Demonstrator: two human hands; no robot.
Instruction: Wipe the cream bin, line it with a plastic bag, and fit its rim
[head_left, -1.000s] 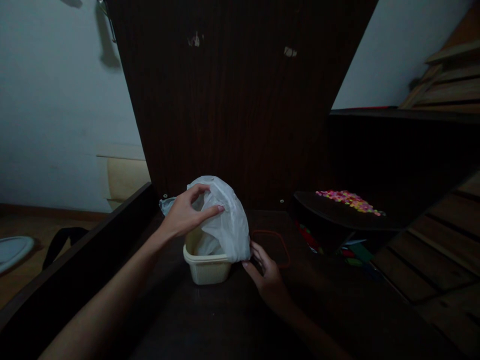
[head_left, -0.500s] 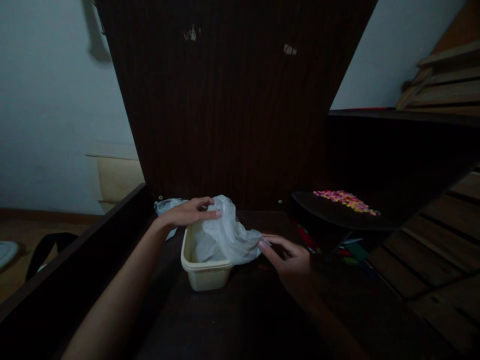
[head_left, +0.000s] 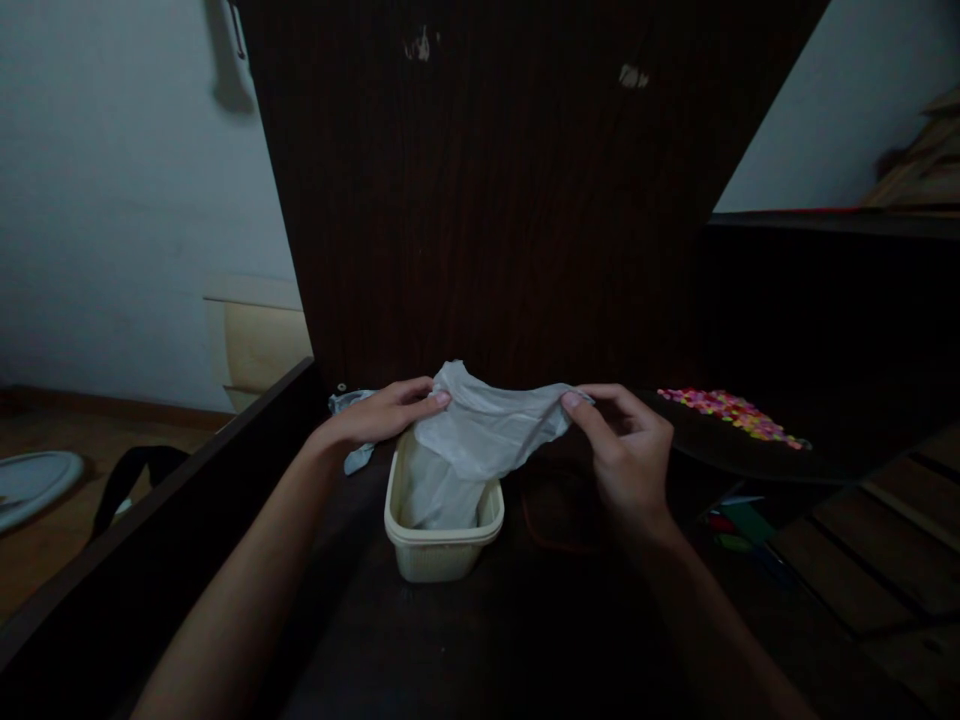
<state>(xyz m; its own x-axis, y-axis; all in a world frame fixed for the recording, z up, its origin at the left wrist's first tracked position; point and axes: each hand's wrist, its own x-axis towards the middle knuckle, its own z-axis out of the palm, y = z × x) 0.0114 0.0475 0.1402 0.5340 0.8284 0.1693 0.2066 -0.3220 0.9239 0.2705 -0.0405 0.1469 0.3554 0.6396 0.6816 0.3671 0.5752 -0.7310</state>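
A thin whitish plastic bag (head_left: 495,425) is stretched between my two hands above a cream plastic tub (head_left: 444,560). My left hand (head_left: 390,408) pinches its left end between thumb and fingers, over the tub's far left rim. At the other end, my right hand (head_left: 630,440) grips a corner of the bag between thumb and forefinger, to the right of the tub. Part of the whitish plastic hangs down into the tub. Behind my left wrist lies another crumpled pale plastic piece (head_left: 358,458), partly hidden.
The dark wooden surface (head_left: 420,660) has a raised side board (head_left: 180,500) at left and a tall panel (head_left: 480,200) behind. To the right, a corner shelf holds a pile of pink and yellow pieces (head_left: 731,412). A faint brownish outline (head_left: 529,520) shows right of the tub.
My right hand has moved right and up, pulling the bunched bag into a wider, flatter sheet. My left hand keeps its hold. The whole view has shifted slightly.
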